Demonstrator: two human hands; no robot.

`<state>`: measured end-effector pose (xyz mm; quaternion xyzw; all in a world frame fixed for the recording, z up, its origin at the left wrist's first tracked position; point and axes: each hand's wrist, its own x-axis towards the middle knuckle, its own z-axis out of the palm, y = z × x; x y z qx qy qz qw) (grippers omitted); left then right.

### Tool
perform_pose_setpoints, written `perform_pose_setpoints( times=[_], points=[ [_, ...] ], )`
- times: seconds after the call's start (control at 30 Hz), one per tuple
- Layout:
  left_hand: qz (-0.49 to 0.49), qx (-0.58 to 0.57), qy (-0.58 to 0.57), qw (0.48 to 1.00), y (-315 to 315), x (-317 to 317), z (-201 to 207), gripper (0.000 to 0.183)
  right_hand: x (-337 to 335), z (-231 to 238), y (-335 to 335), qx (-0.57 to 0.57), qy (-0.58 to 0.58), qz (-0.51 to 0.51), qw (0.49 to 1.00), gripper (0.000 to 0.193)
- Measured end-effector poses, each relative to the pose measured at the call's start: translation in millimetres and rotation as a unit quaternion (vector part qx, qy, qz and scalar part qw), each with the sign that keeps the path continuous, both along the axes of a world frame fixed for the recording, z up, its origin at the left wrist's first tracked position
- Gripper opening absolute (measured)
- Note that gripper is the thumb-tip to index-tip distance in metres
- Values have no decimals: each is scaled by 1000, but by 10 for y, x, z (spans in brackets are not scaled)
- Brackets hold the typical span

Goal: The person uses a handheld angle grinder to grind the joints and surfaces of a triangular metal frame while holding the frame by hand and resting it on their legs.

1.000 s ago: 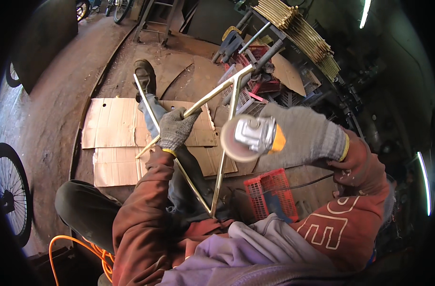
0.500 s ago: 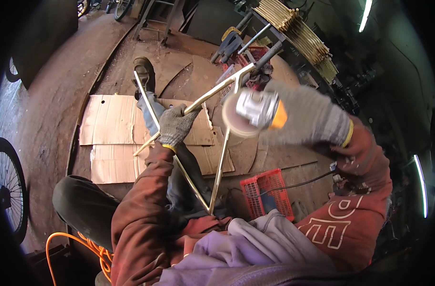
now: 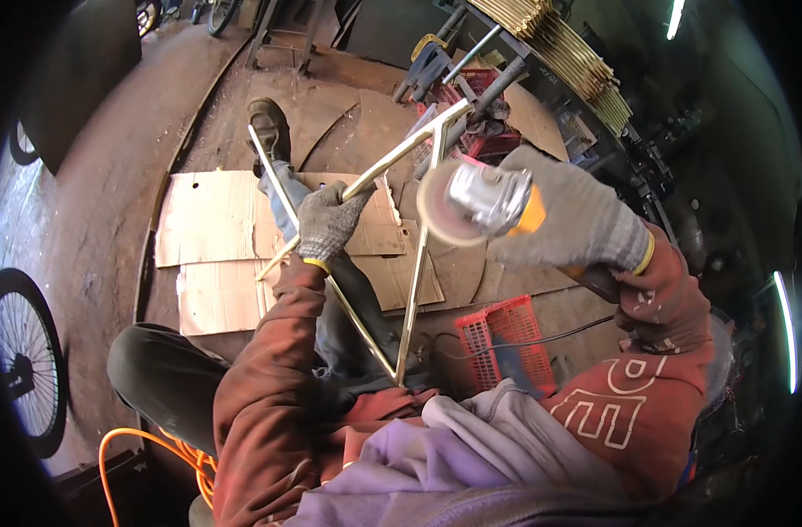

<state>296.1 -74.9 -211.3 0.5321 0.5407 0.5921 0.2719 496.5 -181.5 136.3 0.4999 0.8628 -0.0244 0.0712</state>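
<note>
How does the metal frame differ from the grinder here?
The metal frame is wide, open and slim, gold-toned throughout; the grinder is compact, silver and yellow-orange, with a round disc. The metal frame is gripped by the left hand, the grinder by the right hand. The metal frame looks fairly sharp, the grinder blurred. Both are held in gloved hands.
</note>
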Motion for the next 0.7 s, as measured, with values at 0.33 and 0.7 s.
perform_pose_setpoints(
  times=[0.33,0.7],
  points=[
    [-26,-58,-97,993,-182,-110,197,39,1066,-2122,202,-354,807,-38,471,70],
    [14,-62,-162,985,-281,-389,186,44,68,-4041,654,-578,806,99,77,102]
  ],
)
